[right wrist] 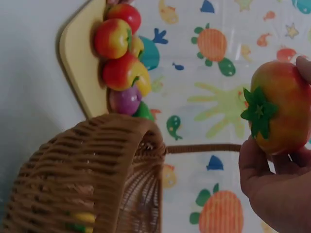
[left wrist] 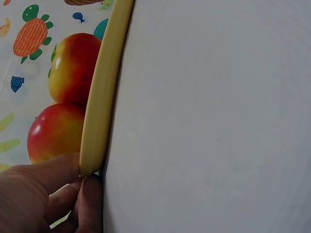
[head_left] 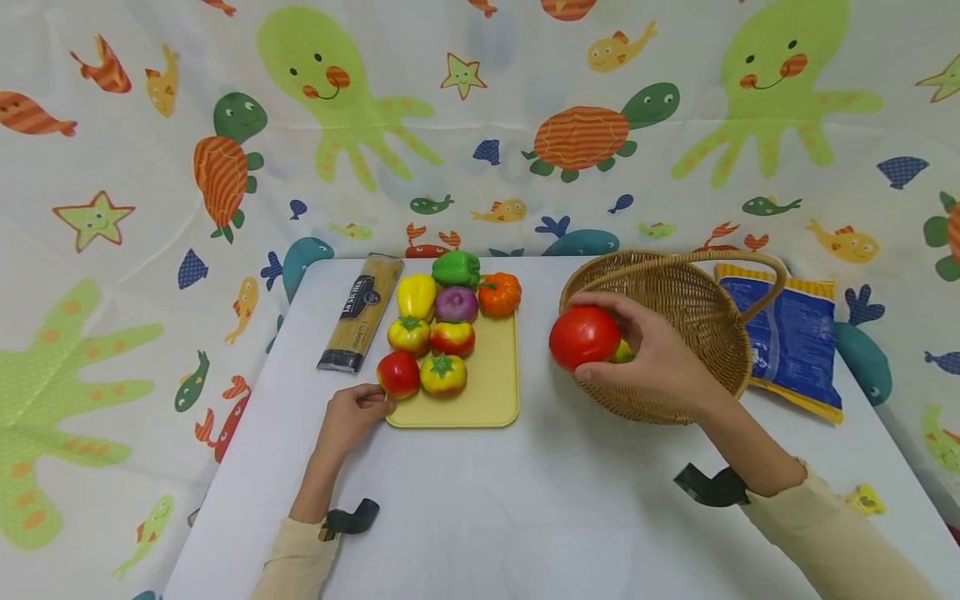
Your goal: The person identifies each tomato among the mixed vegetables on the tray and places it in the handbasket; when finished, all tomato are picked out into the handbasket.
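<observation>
My right hand (head_left: 652,354) grips a red toy tomato (head_left: 583,337) in front of the wicker basket (head_left: 731,333). In the right wrist view this tomato (right wrist: 289,109) shows an orange-yellow side and a green star-shaped leaf top. At the yellow tray's (head_left: 491,400) near left corner, my left hand (head_left: 354,421) pinches the edge, thumb above and fingers below in the left wrist view. Several red-and-yellow toy tomatoes (head_left: 444,375) lie on the tray, with a yellow pepper (head_left: 416,296), a green bell pepper (head_left: 456,269), a purple onion (head_left: 456,304) and an orange pumpkin (head_left: 499,295) behind them.
A spaghetti packet (head_left: 363,312) lies left of the tray. Beyond the basket, on the right, is a blue-and-yellow bag (head_left: 787,333). A small yellow wrapper (head_left: 868,500) lies near the right table edge. A patterned cloth (head_left: 480,75) hangs behind the table.
</observation>
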Demonstrator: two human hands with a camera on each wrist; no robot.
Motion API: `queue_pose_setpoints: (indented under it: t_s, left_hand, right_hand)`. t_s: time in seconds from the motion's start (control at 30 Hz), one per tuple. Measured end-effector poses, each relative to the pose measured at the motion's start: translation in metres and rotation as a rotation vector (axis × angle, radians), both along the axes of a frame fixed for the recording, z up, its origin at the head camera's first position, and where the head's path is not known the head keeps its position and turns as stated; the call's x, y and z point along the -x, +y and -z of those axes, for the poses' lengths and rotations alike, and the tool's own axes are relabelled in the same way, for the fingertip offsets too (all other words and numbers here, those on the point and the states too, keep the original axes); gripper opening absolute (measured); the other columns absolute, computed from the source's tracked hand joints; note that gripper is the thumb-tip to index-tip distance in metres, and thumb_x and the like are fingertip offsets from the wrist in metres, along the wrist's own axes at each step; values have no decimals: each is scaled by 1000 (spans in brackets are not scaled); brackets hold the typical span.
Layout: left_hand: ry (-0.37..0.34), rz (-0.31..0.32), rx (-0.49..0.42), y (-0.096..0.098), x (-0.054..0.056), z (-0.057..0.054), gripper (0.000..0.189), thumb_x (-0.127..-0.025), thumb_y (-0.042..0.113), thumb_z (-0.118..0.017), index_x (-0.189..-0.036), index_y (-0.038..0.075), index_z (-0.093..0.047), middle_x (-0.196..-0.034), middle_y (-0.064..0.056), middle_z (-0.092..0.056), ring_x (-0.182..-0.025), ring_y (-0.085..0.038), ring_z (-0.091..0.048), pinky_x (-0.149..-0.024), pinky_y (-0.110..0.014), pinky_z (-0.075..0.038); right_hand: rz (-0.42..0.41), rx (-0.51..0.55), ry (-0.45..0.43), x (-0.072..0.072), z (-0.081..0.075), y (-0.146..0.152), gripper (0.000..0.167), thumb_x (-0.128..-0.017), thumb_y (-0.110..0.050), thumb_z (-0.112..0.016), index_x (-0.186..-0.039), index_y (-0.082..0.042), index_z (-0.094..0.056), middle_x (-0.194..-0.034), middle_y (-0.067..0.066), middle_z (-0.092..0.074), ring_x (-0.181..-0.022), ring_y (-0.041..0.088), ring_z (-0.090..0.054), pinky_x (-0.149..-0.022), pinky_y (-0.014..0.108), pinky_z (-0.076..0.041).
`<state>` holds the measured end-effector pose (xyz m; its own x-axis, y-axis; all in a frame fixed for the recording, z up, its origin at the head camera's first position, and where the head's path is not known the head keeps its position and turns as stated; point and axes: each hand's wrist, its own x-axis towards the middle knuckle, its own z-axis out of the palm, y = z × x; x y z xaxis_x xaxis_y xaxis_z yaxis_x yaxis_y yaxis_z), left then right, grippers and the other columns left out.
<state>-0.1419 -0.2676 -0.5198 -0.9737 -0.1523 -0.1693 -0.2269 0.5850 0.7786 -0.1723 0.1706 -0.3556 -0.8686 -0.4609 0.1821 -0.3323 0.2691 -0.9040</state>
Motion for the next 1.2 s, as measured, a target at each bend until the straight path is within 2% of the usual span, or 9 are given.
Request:
queue_pose_setpoints:
  t_s: [0.13, 0.27, 0.43, 0.57, 0.73, 0.97, 1.13, 1.2]
  left_hand:
    - [-2, -5, 0, 0, 0, 0, 42, -88, 22, -74, -119, -4, -66, -99, -12, -69, -88, -22, -65, -77, -31, -55]
    - [4, -5, -4, 0, 0, 1, 41, -88, 22, -74, -119, -4, -67, -98, -11, -69, -87, -22, -65, -77, -31, -55]
    - [14, -12, -1, 1, 0, -1, 40, -88, 21, -74, -119, -4, -67, -99, -11, -69, -88, -23, -65, -77, -31, -55]
    - [12, -14, 0, 1, 0, -1, 39, -88, 20, -73, -119, -4, -67, -99, -11, -69, -88, -23, -65, -78, -31, -55]
    - [22, -10, -1, 2, -1, -1, 39, -87, 19, -74, -118, -3, -67, -98, -11, -69, -87, -23, -65, -77, -31, -56]
    - [24, -13, -1, 3, -1, -1, 38, -88, 19, -73, -119, -3, -67, -98, -11, -69, -87, -23, -65, -78, -32, -56]
    - [22, -13, 0, 3, -1, 1, 38, -88, 18, -73, -119, -3, -67, -98, -11, -69, -87, -22, -65, -77, -32, -56]
    - [20, -14, -2, 3, -2, 1, 38, -88, 18, -73, -119, -3, -67, -98, -11, -69, -87, -22, -65, -77, -32, -56]
  right_hand:
    - [-7, 11, -3, 2, 3, 16, 67, -80, -8, -82, -140, -15, -52, -137, 3, -49, -126, 28, -47, -91, 31, -51]
    - [3, 26, -24, 7, 4, 31, 66, -81, -4, -80, -140, -13, -52, -137, 4, -49, -125, 29, -46, -89, 31, -52]
    - [70, 5, -84, 25, 4, 50, 62, -84, -9, -78, -140, -14, -51, -136, 3, -50, -121, 27, -47, -85, 30, -54]
    - [133, -94, -91, 44, 8, 62, 63, -86, -18, -78, -141, -12, -47, -134, 5, -51, -119, 27, -50, -84, 26, -52]
    - [190, -248, -75, 63, 13, 69, 73, -85, -34, -78, -145, -12, -42, -134, 10, -52, -118, 28, -52, -84, 26, -50]
    - [175, -157, -103, 94, 17, 71, 68, -88, -33, -76, -147, -27, -44, -137, 7, -47, -116, 28, -47, -80, 23, -52]
    - [153, -127, -86, 115, 27, 74, 65, -88, -29, -76, -146, -23, -46, -138, 5, -46, -116, 26, -46, -81, 23, -51]
    - [143, -127, -107, 120, 31, 74, 66, -89, -30, -76, -146, -22, -45, -139, 5, -45, -117, 26, -44, -82, 23, -51]
